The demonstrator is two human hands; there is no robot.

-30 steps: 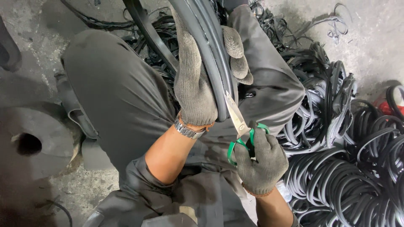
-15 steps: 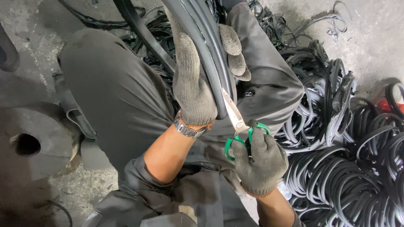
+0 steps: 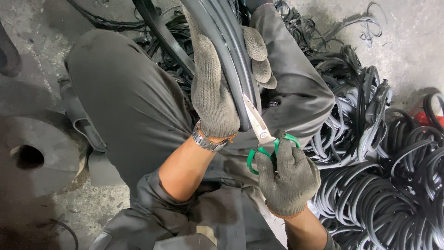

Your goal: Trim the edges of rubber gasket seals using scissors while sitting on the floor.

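The right hand (image 3: 289, 178), clenching green-handled scissors (image 3: 261, 136), is edging the blades further up along the black rubber ring (image 3: 226, 60) than a second ago. The left hand (image 3: 215, 88) is gripping that ring above the lap, so trimming appears to be advancing.

I see grey knit gloves with orange cuffs on my left hand (image 3: 215, 88) and right hand (image 3: 286, 178). The scissors (image 3: 261, 139) have green handles and silvery blades. The rubber strip (image 3: 226, 51) is black, my trousers (image 3: 125, 102) dark grey, and at right the rubber rings (image 3: 370, 203) are black.
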